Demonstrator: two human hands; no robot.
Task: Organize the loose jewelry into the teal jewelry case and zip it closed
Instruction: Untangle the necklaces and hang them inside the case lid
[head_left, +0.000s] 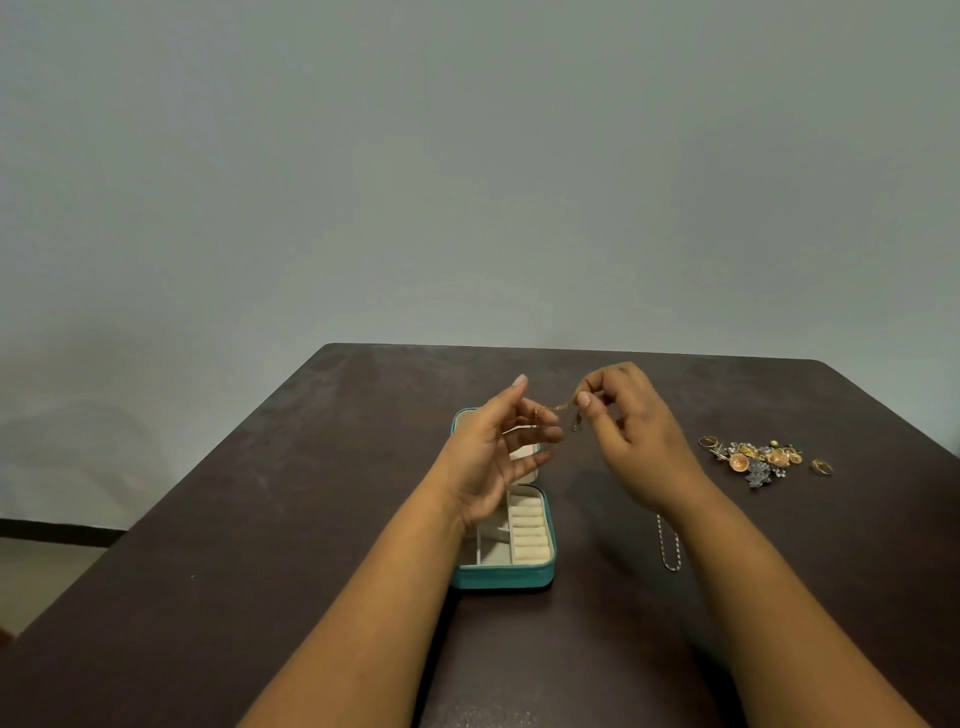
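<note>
The teal jewelry case (501, 577) lies open on the dark table, its cream ring rolls and compartments showing, its lid partly hidden behind my left hand. Above it, my left hand (491, 457) and my right hand (631, 441) each pinch one end of a thin gold chain (558, 407) stretched between them. A small pendant or clasp hangs below my right fingertips. A silver chain (670, 545) lies on the table beside my right wrist. A pile of loose earrings and rings (758, 460) sits to the right, with a single gold ring (822, 466) just past it.
The dark brown table (260, 519) ends at a far edge against a plain grey wall. Its left edge slopes down toward the floor at the lower left.
</note>
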